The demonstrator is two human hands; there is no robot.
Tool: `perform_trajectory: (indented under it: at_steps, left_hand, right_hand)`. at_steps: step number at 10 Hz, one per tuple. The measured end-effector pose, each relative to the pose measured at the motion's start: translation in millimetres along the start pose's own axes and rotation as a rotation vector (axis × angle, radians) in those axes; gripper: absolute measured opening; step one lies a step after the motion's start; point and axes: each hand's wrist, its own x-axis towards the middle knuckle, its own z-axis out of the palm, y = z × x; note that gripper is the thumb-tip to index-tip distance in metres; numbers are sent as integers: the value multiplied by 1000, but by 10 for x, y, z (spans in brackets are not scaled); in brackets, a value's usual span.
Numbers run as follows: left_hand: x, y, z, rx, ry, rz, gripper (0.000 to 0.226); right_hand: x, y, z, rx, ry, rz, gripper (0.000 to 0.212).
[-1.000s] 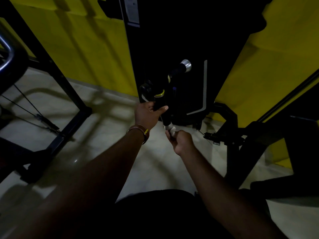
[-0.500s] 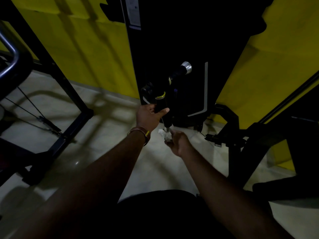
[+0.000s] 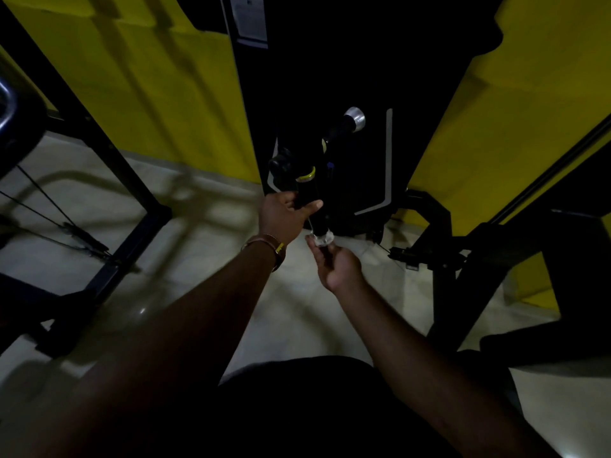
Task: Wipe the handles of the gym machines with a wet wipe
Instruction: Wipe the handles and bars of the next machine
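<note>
The black handle [image 3: 308, 206] of the gym machine [image 3: 334, 104] is gripped by the left hand [image 3: 282, 214], fingers and thumb curled round it. Just below, at the handle's silver end cap, the wet wipe [image 3: 320, 240] is pinched by the right hand [image 3: 337, 264]

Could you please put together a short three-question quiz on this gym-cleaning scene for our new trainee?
1. True or false: the left hand grips the near black handle.
2. Where is the wet wipe? A) on the floor B) at the near handle's lower end, in the right hand C) on the far handle's silver cap
3. Fill in: the wall behind the machine is ____.

Key: 1 true; 2 B; 3 yellow.
</note>
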Motion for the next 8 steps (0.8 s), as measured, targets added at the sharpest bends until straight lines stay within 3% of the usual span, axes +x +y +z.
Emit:
perform_trajectory:
  at_steps: [1, 2, 3, 4, 5, 8]
  left_hand:
    - [8, -26, 0, 9, -2, 10, 30]
    - [44, -58, -11, -10, -25, 3, 33]
    - [47, -63, -25, -20, -37, 1, 33]
    - [76, -92, -48, -34, -55, -13, 35]
    - [81, -119, -64, -44, -75, -23, 34]
    - [85, -138, -148, 9, -134, -16, 27]
  right_hand:
    - [38, -28, 28, -34, 79, -69, 13]
    - [-9, 26, 170, -76, 209, -311, 15]
    - [17, -9, 251, -181, 179, -362, 17]
    - [28, -97, 376, -44, 30, -207, 27]
    - [0, -119, 372, 211, -6, -57, 32]
    - [-94, 72, 429, 552, 195, 144, 38]
